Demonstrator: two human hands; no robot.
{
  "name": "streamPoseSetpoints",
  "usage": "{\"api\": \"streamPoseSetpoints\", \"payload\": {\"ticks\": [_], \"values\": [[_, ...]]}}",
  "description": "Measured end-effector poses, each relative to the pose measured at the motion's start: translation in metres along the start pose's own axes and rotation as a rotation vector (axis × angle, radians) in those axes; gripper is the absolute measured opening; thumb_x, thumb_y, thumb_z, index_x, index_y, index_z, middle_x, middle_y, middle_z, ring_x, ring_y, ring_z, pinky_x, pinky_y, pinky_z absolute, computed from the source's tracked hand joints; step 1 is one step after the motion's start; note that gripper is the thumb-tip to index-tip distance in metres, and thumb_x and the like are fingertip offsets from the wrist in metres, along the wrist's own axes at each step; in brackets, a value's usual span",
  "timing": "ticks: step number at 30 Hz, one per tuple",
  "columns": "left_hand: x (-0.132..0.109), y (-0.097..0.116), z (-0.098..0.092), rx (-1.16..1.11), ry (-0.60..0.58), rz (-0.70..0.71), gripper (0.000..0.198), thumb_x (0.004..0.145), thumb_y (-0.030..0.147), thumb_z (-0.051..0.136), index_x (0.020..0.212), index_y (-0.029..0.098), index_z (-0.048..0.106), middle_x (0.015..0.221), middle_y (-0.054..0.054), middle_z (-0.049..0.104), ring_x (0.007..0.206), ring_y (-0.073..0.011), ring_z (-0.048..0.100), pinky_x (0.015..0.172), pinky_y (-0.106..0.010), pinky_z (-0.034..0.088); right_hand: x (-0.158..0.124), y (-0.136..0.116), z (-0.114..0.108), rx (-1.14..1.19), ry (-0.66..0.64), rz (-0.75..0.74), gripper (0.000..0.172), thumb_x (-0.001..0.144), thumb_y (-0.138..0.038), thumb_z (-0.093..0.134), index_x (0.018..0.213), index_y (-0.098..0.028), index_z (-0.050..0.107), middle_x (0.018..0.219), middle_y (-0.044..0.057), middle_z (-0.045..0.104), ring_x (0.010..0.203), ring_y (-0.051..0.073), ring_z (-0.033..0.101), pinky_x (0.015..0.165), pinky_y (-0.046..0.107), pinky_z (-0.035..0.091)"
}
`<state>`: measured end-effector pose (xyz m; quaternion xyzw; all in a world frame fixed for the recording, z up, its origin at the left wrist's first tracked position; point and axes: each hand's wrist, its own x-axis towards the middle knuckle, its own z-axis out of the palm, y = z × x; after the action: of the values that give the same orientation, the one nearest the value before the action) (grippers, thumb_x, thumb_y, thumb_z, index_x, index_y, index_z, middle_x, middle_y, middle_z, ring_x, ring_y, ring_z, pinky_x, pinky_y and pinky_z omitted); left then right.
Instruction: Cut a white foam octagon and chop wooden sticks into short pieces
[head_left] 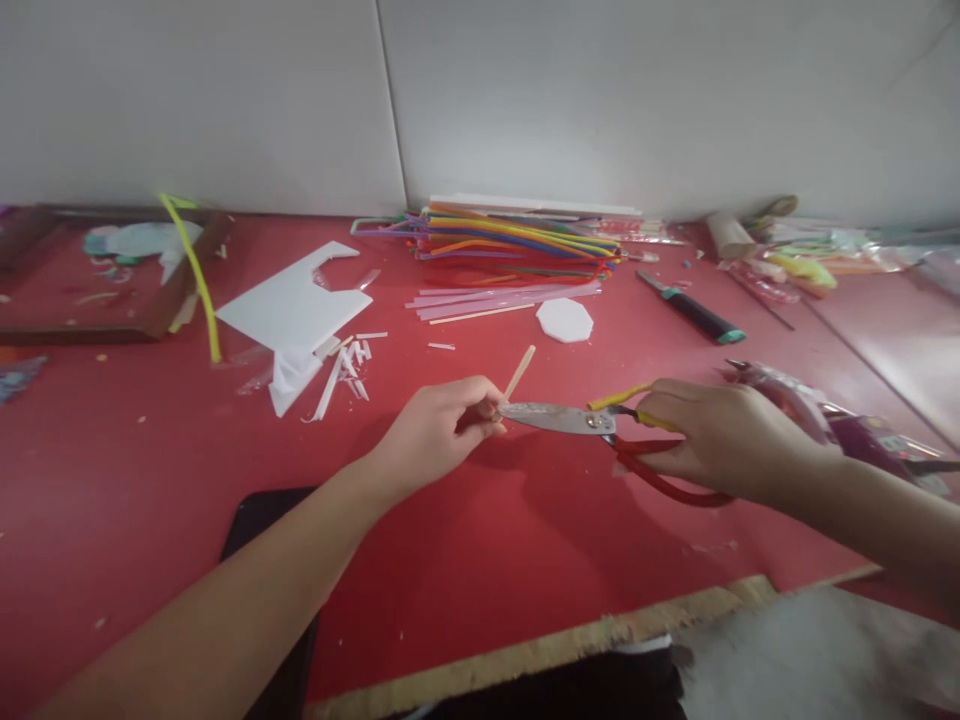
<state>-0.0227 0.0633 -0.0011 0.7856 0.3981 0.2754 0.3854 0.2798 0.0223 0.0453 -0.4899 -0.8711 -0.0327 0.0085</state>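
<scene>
Pinched in my left hand point(450, 425) is a thin wooden stick point(520, 370), its upper end pointing up and to the right. My right hand point(724, 435) grips a pair of scissors point(559, 417) by the red handles. The blades look closed or nearly so, and their tips reach the stick right at my left fingertips. A yellow strip point(619, 397), perhaps a wrapped handle part or a pipe cleaner, shows by my right fingers. Whether the blades bite into the stick is hard to make out.
Beyond my hands lie a white octagon point(565, 320), a bundle of coloured pipe cleaners point(517, 245), pink strips point(495, 297) and a utility knife point(694, 308). Cut white card point(292, 300) and scraps point(349, 370) are on the left. A black flat device point(259, 510) sits under my left forearm.
</scene>
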Motion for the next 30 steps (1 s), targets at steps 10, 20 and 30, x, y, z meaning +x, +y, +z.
{"api": "streamPoseSetpoints", "payload": {"ticks": [10,20,30], "values": [[0.001,0.000,-0.002,0.172,0.002,0.018,0.009,0.080,0.021,0.069,0.076,0.022,0.061,0.074,0.004,0.065,0.070,-0.0126,0.059,0.063,-0.024,0.041,-0.005,-0.001,0.005,-0.146,0.060,-0.099,0.023,0.085,-0.041,0.059,0.080,-0.019,0.062,0.077,0.002,0.067,0.062,0.019,0.064,0.047,0.030,0.035],[-0.002,0.000,-0.003,0.158,0.002,-0.010,0.007,0.081,0.023,0.069,0.075,0.021,0.066,0.073,0.003,0.066,0.067,-0.0120,0.057,0.061,-0.024,0.041,-0.005,-0.001,0.013,-0.158,0.156,-0.136,0.032,0.090,-0.046,0.052,0.084,-0.017,0.065,0.083,0.004,0.070,0.068,0.017,0.064,0.050,0.028,0.035],[-0.001,-0.002,-0.003,0.173,0.015,-0.006,0.010,0.081,0.030,0.070,0.076,0.022,0.067,0.072,0.003,0.066,0.066,-0.0123,0.057,0.059,-0.024,0.040,-0.001,-0.003,0.017,-0.098,0.186,-0.138,0.030,0.091,-0.042,0.051,0.078,-0.018,0.064,0.077,0.005,0.068,0.066,0.017,0.064,0.051,0.028,0.035]]}}
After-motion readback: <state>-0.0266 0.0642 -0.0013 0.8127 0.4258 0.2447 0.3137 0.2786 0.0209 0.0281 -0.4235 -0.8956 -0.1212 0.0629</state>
